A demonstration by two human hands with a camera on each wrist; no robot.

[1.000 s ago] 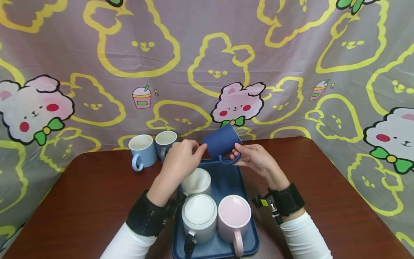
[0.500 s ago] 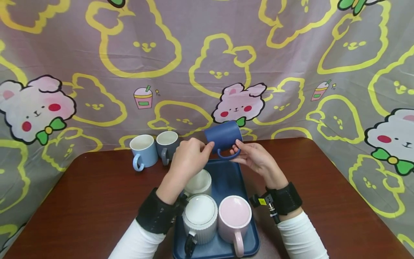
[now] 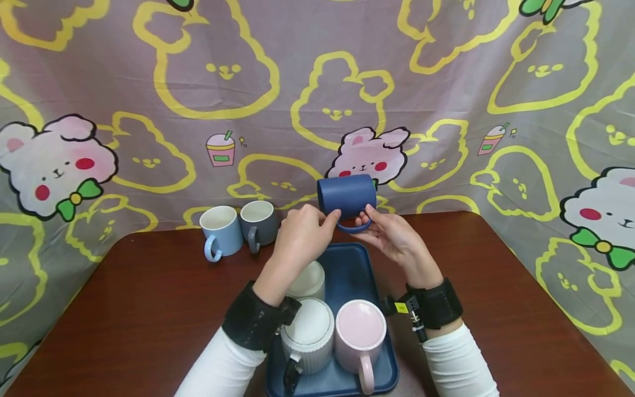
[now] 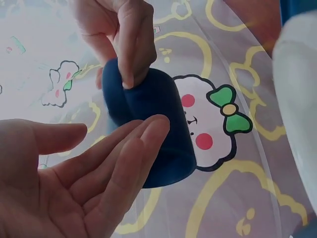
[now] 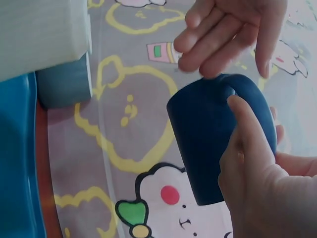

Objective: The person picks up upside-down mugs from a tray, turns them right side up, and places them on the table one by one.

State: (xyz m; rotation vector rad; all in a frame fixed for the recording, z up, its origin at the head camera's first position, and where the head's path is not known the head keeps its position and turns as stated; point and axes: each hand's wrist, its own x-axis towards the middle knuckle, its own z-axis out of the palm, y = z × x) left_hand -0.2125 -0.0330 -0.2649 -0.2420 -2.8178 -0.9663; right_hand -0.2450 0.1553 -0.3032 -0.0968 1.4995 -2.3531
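A dark blue mug (image 3: 349,193) is held sideways above the far end of the tray, its mouth facing left and its handle hanging below. My right hand (image 3: 394,237) grips it at the base end, by the handle; in the right wrist view the fingers (image 5: 247,131) lie along the mug's side. My left hand (image 3: 305,234) is at the rim end. The left wrist view shows its fingers (image 4: 131,153) nearly straight, overlapping the mug, with the thumb held apart.
On the blue tray (image 3: 347,262) stand a ribbed white mug (image 3: 308,331) with a black handle, a pink mug (image 3: 360,331) and a cream mug (image 3: 310,282) partly behind my left arm. Light blue (image 3: 223,231) and dark grey (image 3: 263,226) mugs stand at the table's back left.
The blue mug has risen slightly and turned from tilted to nearly level, its mouth toward the left. My left hand has followed it right and up; the right hand keeps its grip.
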